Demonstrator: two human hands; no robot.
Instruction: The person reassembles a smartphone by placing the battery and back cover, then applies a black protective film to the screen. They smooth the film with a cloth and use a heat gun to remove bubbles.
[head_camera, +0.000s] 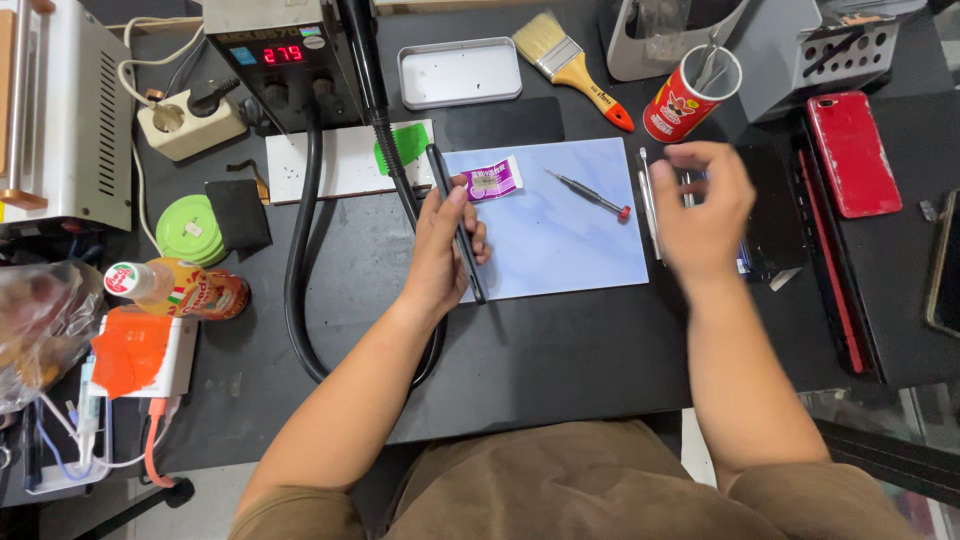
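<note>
L hand (440, 250) is clenched round a dark phone (456, 222), held edge-up over the left edge of the pale blue work mat (570, 245), mid-counter (560, 350). A small purple-and-white tube (492, 181) lies on the mat just beside the thumb, w/ a red-tipped screwdriver (590, 194) further right on the mat. R hand (703, 212) is blurred, fingers loosely spread, grasping nothing, above the mat's right edge near thin metal tools (648, 200) and a dark flat part; can't tell if it touches them. Toward the back edge: white tin tray (459, 72), paintbrush (572, 66), red cup of tools (689, 95). Red phone (853, 152) near the right edge. Heat station w/ red display (280, 55) at back left, its black hose (300, 250) looping past the L wrist.
</note>
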